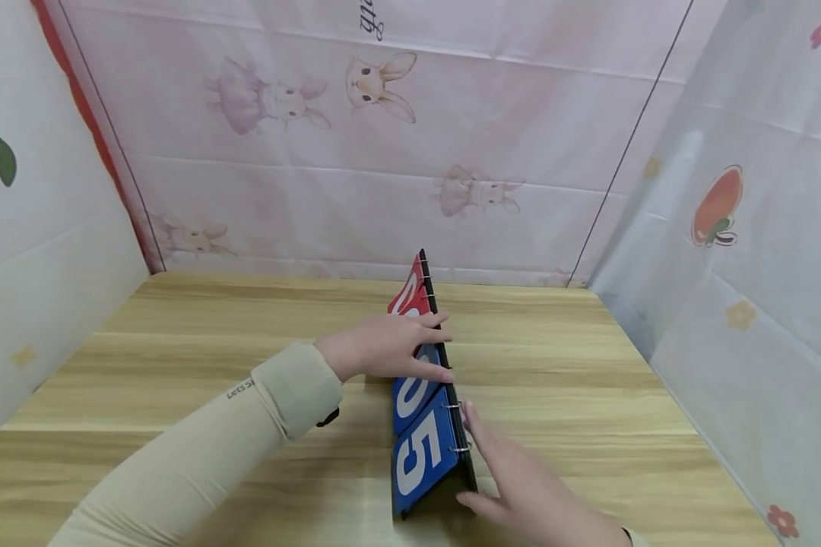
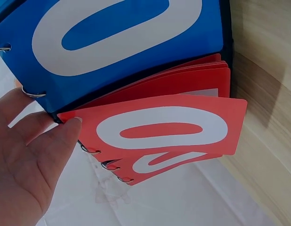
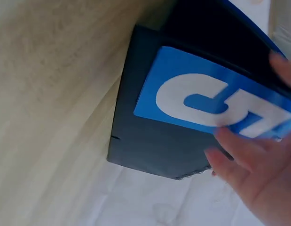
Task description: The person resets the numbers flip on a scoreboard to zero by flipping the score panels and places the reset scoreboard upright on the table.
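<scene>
A tabletop flip scoreboard [image 1: 445, 365] with ring-bound number cards stands like a tent on the wooden table. Its blue card [image 1: 420, 456] with a white 5 is at the near end, with red cards [image 1: 410, 292] at the far end. My left hand [image 1: 397, 342] rests across the top ridge, fingers spread over it. In the left wrist view, its fingertips are by the corner where the blue 0 card [image 2: 121, 37] meets a red 0 card [image 2: 161, 125]. Beside the right face, my right hand [image 1: 520, 471] has its fingers extended, close to another blue 5 card [image 3: 197, 101].
The wooden table [image 1: 246, 311] extends on both sides of the scoreboard. Pale printed sheets with rabbits and fruit hang at the back [image 1: 356, 213], left and right [image 1: 759, 304] like walls.
</scene>
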A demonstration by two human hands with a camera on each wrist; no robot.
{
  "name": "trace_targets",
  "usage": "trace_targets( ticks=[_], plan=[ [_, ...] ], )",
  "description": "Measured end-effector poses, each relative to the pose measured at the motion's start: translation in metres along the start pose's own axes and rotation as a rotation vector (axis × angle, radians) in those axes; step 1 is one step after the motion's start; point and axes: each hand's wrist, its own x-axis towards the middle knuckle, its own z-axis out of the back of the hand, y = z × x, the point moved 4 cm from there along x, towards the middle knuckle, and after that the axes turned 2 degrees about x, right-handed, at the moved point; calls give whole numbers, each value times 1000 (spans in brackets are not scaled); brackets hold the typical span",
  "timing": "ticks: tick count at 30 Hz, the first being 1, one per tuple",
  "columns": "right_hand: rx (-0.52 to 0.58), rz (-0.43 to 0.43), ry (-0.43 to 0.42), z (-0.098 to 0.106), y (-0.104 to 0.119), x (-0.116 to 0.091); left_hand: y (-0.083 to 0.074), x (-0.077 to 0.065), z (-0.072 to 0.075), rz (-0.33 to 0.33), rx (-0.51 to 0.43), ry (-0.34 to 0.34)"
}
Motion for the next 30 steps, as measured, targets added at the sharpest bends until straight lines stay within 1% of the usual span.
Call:
trace_targets(
  ticks=[2,3,4,8,15,17,19,20,21,23,24,25,26,27,28,30],
  plan=[
    [70,-71,74,0,-5,-3,1,0,1,0,4,-4],
    [95,-91,98,0,-7,-4,1,0,1,2,8,-4],
    [112,-90,112,1,-9,-4,1,-1,2,2,10,-4],
    [115,-8,80,3,-13,-4,2,-2,3,9,17,2],
    [97,72,56,8,-18,-4,3,-3,4,11,8,1],
    [68,100,37,10,-17,-5,3,-4,4,14,10,2],
    [-21,134,-37,14,-14,-7,3,-4,5,18,10,2],
    [-92,134,-94,18,-12,-9,3,-4,5,18,13,3],
    [-178,101,-152,22,-9,-11,2,-4,5,19,13,5],
    [-346,6,-292,31,-2,-19,1,-4,4,15,9,9],
    [-414,-63,-350,37,2,-24,0,-3,3,12,4,10],
    [-464,-133,-396,42,6,-29,-1,-3,2,10,1,12],
    [-499,-177,-448,47,10,-33,-1,-3,1,9,-2,14],
    [-515,-200,-494,51,14,-35,-1,-2,0,10,-8,14],
    [-510,-180,-553,55,19,-36,-1,-2,-1,10,-14,11],
    [-480,-62,-670,60,26,-33,0,-2,-2,13,-21,4]
  ],
)
